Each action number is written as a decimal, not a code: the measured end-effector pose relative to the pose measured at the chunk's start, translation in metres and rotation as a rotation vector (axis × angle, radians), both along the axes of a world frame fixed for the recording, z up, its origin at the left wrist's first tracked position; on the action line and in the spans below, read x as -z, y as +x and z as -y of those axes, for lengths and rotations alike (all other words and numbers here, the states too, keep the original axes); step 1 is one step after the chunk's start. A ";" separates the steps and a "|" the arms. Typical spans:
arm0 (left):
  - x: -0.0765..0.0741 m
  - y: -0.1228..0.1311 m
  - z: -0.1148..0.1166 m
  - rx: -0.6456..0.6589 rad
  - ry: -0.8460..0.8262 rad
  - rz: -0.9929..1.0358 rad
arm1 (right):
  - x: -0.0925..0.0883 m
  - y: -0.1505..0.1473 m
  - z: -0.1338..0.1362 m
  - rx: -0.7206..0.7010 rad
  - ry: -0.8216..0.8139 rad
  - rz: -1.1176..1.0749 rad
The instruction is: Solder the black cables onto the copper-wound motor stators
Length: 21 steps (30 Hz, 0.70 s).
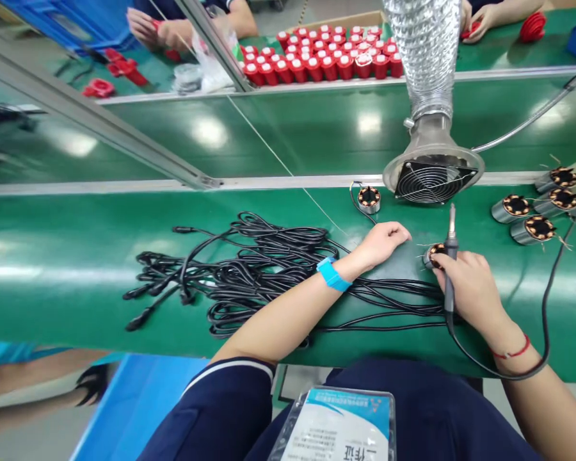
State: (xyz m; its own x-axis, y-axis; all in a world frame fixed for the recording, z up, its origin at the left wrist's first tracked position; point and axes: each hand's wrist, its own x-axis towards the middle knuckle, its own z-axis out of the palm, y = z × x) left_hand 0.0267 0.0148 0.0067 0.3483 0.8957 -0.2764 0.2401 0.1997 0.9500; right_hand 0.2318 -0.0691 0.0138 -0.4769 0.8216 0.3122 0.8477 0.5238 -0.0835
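Note:
My right hand is closed around a soldering iron whose tip points up and away from me. Its fingertips also touch a small motor stator with copper windings and thin wire ends. To the left of that stator, my left hand hovers with curled fingers; whatever they pinch, if anything, is hidden. A blue wrist strap circles the left wrist. Beyond the left hand stands another stator with a black cable joined to it. Bundled black cables lie under and beside my left forearm.
A fume extractor hood hangs over the bench. Several stators stand at the right. The iron's cord loops past my right wrist. Red parts fill a box on the far bench, where other people's hands work.

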 end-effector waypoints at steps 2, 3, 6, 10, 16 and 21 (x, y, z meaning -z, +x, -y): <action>-0.001 0.000 0.001 0.059 -0.022 -0.007 | -0.003 -0.005 0.000 -0.011 -0.019 -0.061; -0.002 0.001 0.001 0.109 -0.039 -0.013 | -0.003 -0.005 -0.001 0.000 -0.033 -0.110; -0.005 0.003 0.002 0.231 -0.085 0.018 | 0.002 -0.003 -0.004 0.054 -0.118 -0.266; -0.007 0.007 0.001 0.229 -0.272 0.206 | 0.014 -0.004 -0.008 0.096 -0.242 -0.427; -0.015 0.011 0.002 0.251 -0.350 0.303 | 0.016 -0.007 -0.007 0.109 -0.292 -0.421; -0.020 0.003 0.001 0.376 -0.265 0.080 | 0.014 -0.007 -0.006 0.184 -0.245 -0.429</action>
State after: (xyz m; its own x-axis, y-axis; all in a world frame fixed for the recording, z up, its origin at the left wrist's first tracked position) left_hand 0.0294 0.0143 0.0268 0.6650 0.6054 -0.4373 0.2703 0.3507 0.8966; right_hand 0.2253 -0.0636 -0.0006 -0.1894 0.9532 0.2355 0.7866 0.2908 -0.5447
